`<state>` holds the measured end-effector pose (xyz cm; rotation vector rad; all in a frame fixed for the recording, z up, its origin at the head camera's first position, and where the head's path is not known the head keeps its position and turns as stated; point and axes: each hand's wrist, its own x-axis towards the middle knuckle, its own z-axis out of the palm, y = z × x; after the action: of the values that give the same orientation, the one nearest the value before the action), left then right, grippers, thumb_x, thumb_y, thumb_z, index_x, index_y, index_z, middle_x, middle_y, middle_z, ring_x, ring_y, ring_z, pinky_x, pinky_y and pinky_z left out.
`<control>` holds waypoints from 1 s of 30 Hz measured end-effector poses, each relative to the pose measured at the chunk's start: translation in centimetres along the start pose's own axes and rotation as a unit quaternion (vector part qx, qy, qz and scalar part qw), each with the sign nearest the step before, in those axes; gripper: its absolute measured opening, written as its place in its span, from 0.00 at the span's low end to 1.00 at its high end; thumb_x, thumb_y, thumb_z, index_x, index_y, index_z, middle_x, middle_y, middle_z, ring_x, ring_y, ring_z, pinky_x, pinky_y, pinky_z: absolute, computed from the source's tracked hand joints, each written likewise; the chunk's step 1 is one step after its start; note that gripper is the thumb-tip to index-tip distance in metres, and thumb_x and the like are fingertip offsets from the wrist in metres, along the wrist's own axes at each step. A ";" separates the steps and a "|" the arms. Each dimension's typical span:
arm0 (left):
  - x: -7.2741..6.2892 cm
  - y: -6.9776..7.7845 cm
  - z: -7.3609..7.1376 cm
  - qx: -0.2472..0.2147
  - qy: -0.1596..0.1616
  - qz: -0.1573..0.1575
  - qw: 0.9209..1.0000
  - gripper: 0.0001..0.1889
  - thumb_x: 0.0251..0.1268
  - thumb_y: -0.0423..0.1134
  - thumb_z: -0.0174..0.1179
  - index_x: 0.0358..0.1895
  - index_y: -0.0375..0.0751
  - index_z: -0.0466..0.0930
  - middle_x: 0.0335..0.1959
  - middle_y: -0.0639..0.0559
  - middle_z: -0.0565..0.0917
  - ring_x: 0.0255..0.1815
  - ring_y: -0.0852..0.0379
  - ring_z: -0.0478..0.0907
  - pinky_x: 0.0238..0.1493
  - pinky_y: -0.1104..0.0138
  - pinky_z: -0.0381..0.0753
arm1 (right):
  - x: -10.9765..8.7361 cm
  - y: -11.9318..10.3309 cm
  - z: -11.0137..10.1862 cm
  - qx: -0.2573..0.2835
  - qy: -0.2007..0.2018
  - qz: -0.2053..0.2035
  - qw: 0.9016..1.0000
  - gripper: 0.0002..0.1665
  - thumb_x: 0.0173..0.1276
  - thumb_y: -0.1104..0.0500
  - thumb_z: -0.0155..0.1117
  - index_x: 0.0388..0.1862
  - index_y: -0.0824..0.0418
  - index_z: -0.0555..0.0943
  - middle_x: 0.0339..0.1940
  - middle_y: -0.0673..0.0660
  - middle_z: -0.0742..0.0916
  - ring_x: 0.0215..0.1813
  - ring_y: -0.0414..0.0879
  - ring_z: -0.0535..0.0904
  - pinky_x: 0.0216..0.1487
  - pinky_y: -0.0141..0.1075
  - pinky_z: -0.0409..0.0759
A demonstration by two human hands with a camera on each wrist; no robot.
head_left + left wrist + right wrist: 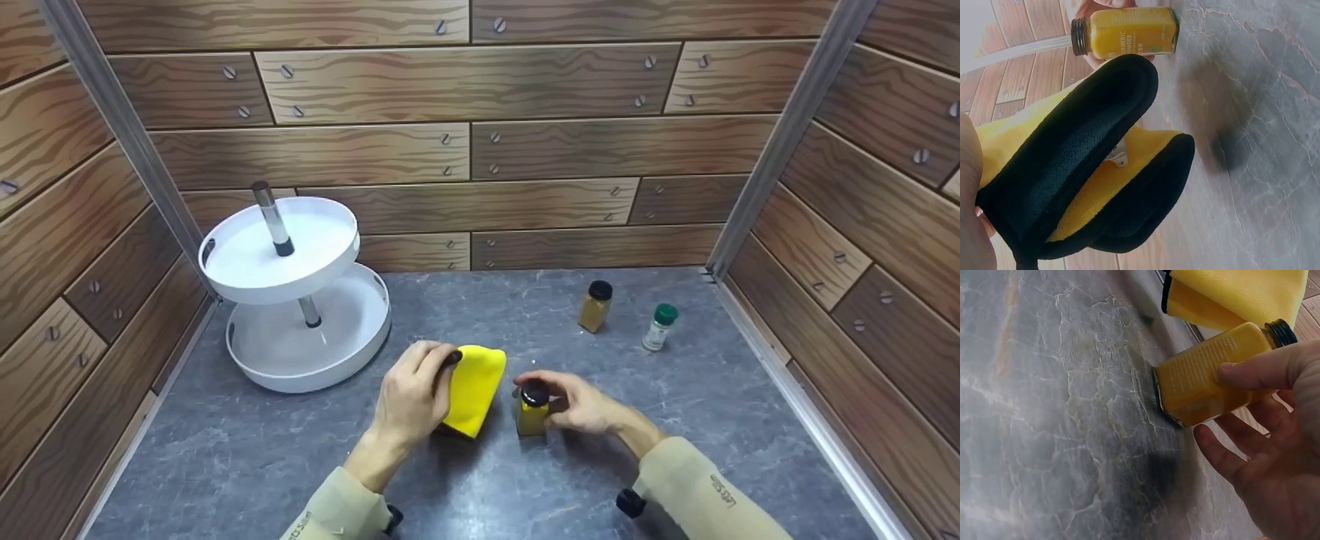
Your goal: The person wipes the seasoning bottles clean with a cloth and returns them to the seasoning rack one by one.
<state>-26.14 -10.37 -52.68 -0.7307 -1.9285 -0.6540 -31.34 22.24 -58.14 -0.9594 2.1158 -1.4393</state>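
My left hand [411,390] grips a folded yellow cloth [477,386] with black edging, held up over the grey table. The left wrist view shows its dark trim and a small white tag [1120,153]. To the right of the cloth, my right hand [581,401] holds a turmeric powder jar [532,415] with a black lid, thumb on one side and fingers round the other. In the right wrist view the jar [1207,377] has its base right at the tabletop, and the yellow cloth [1241,295] is just beyond it.
A white two-tier round stand [307,382] is at the back left. Behind my right hand are a brown spice jar [594,311] with a black lid and a small green-capped shaker [658,331]. Wood-patterned walls [465,150] enclose the grey tabletop [247,465].
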 end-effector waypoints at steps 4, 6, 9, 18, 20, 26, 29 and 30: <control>0.0 0.0 0.1 -0.001 0.006 0.003 1.000 0.10 0.68 0.28 0.74 0.50 0.34 0.89 0.42 0.45 0.89 0.40 0.50 0.88 0.46 0.63 0.92 | -0.2 -0.1 0.2 -0.005 0.018 -0.002 1.000 0.48 0.59 0.77 0.66 0.83 0.69 0.73 0.80 0.78 0.78 0.79 0.59 0.81 0.78 0.39 0.83; 0.0 0.0 0.1 -0.002 0.004 0.002 1.000 0.10 0.69 0.28 0.74 0.50 0.34 0.89 0.42 0.45 0.89 0.40 0.50 0.88 0.46 0.63 0.92 | -0.3 -0.1 0.3 -0.012 0.025 -0.004 1.000 0.47 0.60 0.77 0.66 0.82 0.70 0.73 0.80 0.78 0.79 0.79 0.55 0.82 0.79 0.43 0.83; 0.0 0.1 0.1 0.000 -0.002 0.000 1.000 0.09 0.69 0.28 0.73 0.50 0.34 0.89 0.41 0.45 0.89 0.40 0.49 0.88 0.46 0.63 0.92 | -0.4 -0.1 0.5 -0.022 0.035 0.000 0.999 0.46 0.61 0.75 0.70 0.81 0.70 0.74 0.80 0.76 0.80 0.76 0.45 0.83 0.77 0.44 0.84; 0.0 0.3 0.3 0.000 -0.003 -0.002 1.000 0.09 0.70 0.28 0.73 0.50 0.34 0.89 0.41 0.46 0.89 0.41 0.50 0.88 0.46 0.64 0.92 | -1.1 0.4 1.0 -0.069 0.100 -0.009 0.993 0.39 0.60 0.65 0.87 0.71 0.65 0.83 0.64 0.67 0.92 0.61 0.35 0.87 0.67 0.32 0.84; 0.0 0.3 0.3 0.000 -0.006 -0.004 1.000 0.09 0.70 0.28 0.73 0.50 0.35 0.89 0.41 0.46 0.89 0.41 0.50 0.88 0.46 0.64 0.92 | -1.3 0.6 1.2 -0.083 0.113 -0.011 0.990 0.38 0.59 0.63 0.89 0.69 0.63 0.85 0.60 0.64 0.93 0.59 0.35 0.87 0.67 0.33 0.83; -0.1 0.3 0.3 0.000 -0.003 -0.006 1.000 0.10 0.70 0.28 0.73 0.51 0.35 0.89 0.41 0.46 0.89 0.41 0.50 0.88 0.46 0.63 0.92 | -1.6 0.8 2.1 -0.103 0.167 0.023 0.980 0.37 0.56 0.58 0.93 0.64 0.58 0.88 0.58 0.59 0.94 0.57 0.39 0.87 0.63 0.37 0.86; -0.1 0.4 0.3 -0.001 0.001 -0.007 1.000 0.10 0.69 0.29 0.73 0.51 0.35 0.90 0.41 0.46 0.89 0.40 0.50 0.88 0.46 0.63 0.92 | -1.6 0.8 2.7 -0.119 0.206 0.041 0.970 0.35 0.53 0.55 0.95 0.60 0.57 0.89 0.55 0.56 0.94 0.55 0.41 0.88 0.60 0.37 0.88; 0.0 0.4 0.3 -0.002 0.002 -0.007 1.000 0.10 0.69 0.29 0.73 0.51 0.35 0.90 0.41 0.46 0.89 0.40 0.50 0.88 0.46 0.64 0.92 | -1.5 0.7 2.9 -0.121 0.216 0.047 0.968 0.35 0.52 0.54 0.96 0.58 0.56 0.89 0.54 0.56 0.94 0.54 0.40 0.88 0.58 0.37 0.89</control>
<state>-26.04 -9.87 -52.81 -0.7192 -1.9307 -0.6665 -28.63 21.70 -60.00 -0.6549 2.6631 -1.4683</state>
